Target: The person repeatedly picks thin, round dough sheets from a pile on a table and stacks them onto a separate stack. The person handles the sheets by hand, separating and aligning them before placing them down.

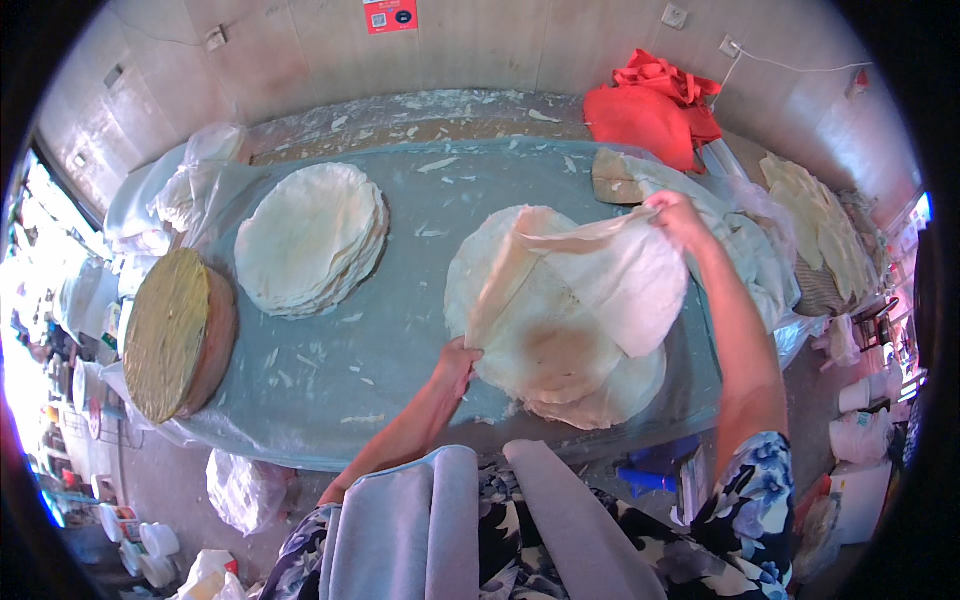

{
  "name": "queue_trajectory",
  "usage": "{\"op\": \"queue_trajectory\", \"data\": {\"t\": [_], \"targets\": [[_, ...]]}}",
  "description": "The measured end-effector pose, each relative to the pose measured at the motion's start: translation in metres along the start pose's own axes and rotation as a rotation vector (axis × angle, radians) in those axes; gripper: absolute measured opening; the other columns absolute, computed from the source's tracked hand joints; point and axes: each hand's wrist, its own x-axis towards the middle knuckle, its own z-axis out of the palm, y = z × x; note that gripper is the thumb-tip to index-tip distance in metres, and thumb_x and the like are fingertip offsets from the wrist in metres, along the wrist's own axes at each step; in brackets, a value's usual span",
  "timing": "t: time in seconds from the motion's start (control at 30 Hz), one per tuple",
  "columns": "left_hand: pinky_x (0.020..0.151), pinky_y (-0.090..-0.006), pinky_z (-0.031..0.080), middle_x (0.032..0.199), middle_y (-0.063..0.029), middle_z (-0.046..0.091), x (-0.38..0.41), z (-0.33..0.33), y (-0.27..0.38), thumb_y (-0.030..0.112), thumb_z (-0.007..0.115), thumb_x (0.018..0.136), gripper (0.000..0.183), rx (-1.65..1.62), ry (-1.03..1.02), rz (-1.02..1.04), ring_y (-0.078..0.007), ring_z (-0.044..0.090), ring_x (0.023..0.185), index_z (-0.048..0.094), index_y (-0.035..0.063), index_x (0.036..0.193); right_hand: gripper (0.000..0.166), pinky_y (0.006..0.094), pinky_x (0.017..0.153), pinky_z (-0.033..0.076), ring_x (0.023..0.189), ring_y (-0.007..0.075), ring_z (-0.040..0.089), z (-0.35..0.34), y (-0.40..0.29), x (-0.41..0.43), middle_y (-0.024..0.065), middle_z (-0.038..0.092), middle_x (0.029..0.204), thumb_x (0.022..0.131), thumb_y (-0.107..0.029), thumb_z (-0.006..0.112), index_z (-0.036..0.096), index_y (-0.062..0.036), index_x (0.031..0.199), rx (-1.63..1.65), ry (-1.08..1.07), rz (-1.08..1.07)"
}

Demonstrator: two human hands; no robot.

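Note:
A thin, pale round flatbread sheet [634,281] is spread between my hands, partly lifted and folded over. My right hand [677,217] grips its raised far-right edge. On the near-left side, my left hand [456,360] pinches the edge between thumb and fingers. Beneath lie more flatbread sheets [637,390], overlapping unevenly; how many is hidden. A browned patch shows in the middle of the pile. Further left, a neater stack of round flatbreads [307,232] rests on the table, apart from both hands.
Blue-green plastic sheeting [390,360] with scattered dry flakes covers the table. A thick round block [166,337] stands at the left edge. A red cloth bag [641,120] sits at the back right, near crumpled plastic [750,232] and a pile of pale sheets [814,217].

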Motion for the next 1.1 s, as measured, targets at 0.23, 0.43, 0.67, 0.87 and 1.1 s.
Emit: {"op": "queue_trajectory", "data": {"t": [0.23,0.43,0.67,0.87,1.1], "targets": [[0.061,-0.0338,0.046,0.085,-0.0073,0.058,0.001,-0.006,0.0,-0.003,0.05,0.079,0.027,0.108,0.009,-0.015,-0.0186,0.056,0.073,0.056,0.0013,0.105,0.018,0.029,0.061,0.044,0.068,0.0127,0.057,-0.087,-0.047,0.042,0.0043,0.062,0.071,0.076,-0.003,0.048,0.065,-0.0038,0.082,-0.238,0.222,-0.154],[0.048,-0.0281,0.04,0.078,-0.0046,0.055,-0.005,0.004,0.007,-0.003,0.049,0.079,0.022,0.041,0.022,-0.028,-0.0143,0.051,0.061,0.057,0.0029,0.099,0.017,0.03,0.064,0.045,0.07,0.0132,0.058,-0.134,-0.09,0.068,0.0043,0.063,0.07,0.075,-0.004,0.048,0.066,-0.0047,0.076,-0.52,0.308,-0.305],[0.039,-0.0252,0.033,0.073,-0.0023,0.054,-0.011,0.001,0.013,-0.003,0.049,0.077,0.021,0.038,0.008,-0.04,-0.0115,0.048,0.053,0.059,0.0042,0.094,0.019,0.0336,0.07,0.047,0.077,0.0214,0.062,-0.178,-0.12,0.072,0.0114,0.066,0.081,0.077,-0.008,0.047,0.066,-0.006,0.083,-0.786,0.547,-0.276],[0.047,-0.0301,0.049,0.08,-0.0062,0.06,-0.006,0.002,0.008,-0.003,0.048,0.077,0.022,0.032,-0.038,-0.036,-0.0164,0.059,0.062,0.058,0.0028,0.095,0.019,0.04,0.074,0.046,0.085,0.0306,0.062,-0.26,-0.157,0.057,0.0153,0.065,0.092,0.081,-0.018,0.049,0.065,-0.0118,0.09,-1.003,0.72,-0.192],[0.064,-0.0375,0.055,0.094,-0.0104,0.063,0.008,-0.01,-0.005,-0.003,0.048,0.075,0.035,-0.056,-0.071,-0.049,-0.024,0.063,0.077,0.055,0.0016,0.109,0.018,0.0433,0.075,0.046,0.087,0.0355,0.06,-0.242,-0.21,0.016,0.0181,0.063,0.092,0.083,-0.016,0.048,0.062,-0.0095,0.092,-1.315,0.725,-0.173]]}}
